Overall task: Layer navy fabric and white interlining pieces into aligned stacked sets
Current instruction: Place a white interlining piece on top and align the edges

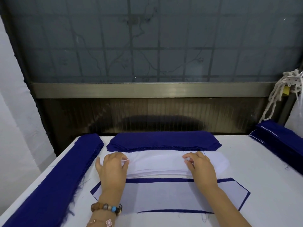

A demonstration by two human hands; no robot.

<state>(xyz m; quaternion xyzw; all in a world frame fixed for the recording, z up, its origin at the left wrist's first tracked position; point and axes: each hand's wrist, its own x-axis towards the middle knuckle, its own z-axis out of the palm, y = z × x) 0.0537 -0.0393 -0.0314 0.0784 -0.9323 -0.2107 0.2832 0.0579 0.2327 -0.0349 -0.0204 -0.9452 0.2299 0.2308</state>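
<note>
I count three navy fabric piles around the one white interlining stack (157, 163). A long navy stack (54, 181) lies to its left, a curved navy stack (164, 140) sits right against its far edge, and a third navy stack (282, 138) is well off to its right. Just nearer than the white stack lies one layered set (164, 195), a white ply on a navy piece. The left hand (113, 169) and right hand (200, 167) rest on the white stack, fingers curled narrow and pinching its top ply. Two bracelets (106, 208) circle the left wrist.
</note>
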